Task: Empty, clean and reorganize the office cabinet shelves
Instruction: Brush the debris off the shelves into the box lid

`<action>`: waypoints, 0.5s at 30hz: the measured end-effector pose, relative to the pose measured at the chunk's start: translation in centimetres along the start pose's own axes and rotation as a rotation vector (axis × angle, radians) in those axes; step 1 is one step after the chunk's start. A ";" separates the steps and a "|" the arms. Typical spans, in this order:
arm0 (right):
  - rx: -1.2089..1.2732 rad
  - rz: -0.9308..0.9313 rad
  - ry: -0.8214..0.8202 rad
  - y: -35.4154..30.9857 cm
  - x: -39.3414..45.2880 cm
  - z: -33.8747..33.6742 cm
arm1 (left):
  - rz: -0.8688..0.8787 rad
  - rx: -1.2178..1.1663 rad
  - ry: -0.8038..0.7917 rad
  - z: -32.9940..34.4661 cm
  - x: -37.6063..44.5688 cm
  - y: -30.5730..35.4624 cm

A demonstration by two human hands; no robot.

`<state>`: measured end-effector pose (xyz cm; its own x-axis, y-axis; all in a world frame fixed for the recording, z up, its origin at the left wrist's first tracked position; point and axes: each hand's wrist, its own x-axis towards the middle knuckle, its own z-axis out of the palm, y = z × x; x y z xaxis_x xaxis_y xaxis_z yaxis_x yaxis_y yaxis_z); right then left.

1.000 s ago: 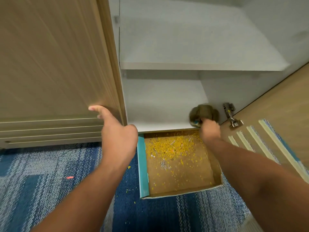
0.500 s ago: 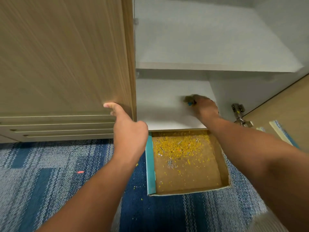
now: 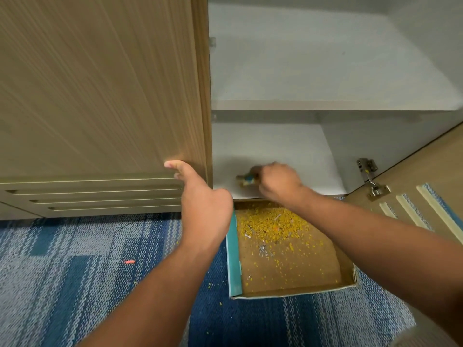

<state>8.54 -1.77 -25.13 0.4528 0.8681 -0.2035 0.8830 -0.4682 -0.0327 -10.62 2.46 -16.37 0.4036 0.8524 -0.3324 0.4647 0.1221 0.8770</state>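
1. Right hand (image 3: 279, 181) grips a cloth (image 3: 246, 179) on the bottom shelf (image 3: 275, 151), just behind the box (image 3: 295, 294) – a hard sweep could overshoot it (crumbs onto carpet).
2. Left hand (image 3: 204, 209), fingers straight, rests beside that shelf on the closed door (image 3: 100, 96) – it might slip.

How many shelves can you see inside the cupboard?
2. The upper shelf sits higher up and looks bare. The bottom shelf is where the right hand wipes with a cloth. More may sit above, out of view.
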 end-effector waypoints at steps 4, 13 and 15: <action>0.077 0.248 0.067 1.8 4.0 -0.7 | 0.007 0.018 0.001 0.0 0.2 -0.2; 0.070 -0.028 -0.291 -2.2 -1.5 4.1 | -0.022 0.052 -0.020 -0.1 0.3 0.0; 0.110 -0.020 -0.334 -2.4 -3.2 2.8 | -0.057 0.059 -0.016 0.1 0.4 0.2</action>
<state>4.62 -3.84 -27.15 0.3537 0.7842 -0.5098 0.8647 -0.4819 -0.1414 -10.31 2.72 -16.39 0.3878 0.8364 -0.3873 0.5327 0.1395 0.8347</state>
